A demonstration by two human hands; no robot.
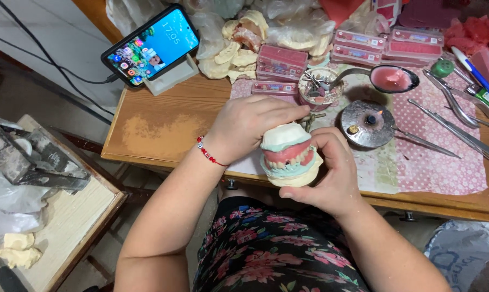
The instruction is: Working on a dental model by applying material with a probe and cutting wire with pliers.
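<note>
A plaster dental model (289, 156) with pink wax gums and white teeth sits between both hands above the table's front edge. My left hand (243, 127) grips its upper half from the left and behind. My right hand (333, 172) cups the lower half from the right and beneath. A metal articulator part (311, 117) pokes out behind the model.
On the wooden table (163, 127) are a round metal burner (367, 123), a ladle of pink wax (390, 79), a cup of small tools (318, 88), long metal instruments (455, 127), pink wax boxes (281, 62), plaster casts (239, 46) and a propped phone (150, 46). A low bench (61, 216) stands left.
</note>
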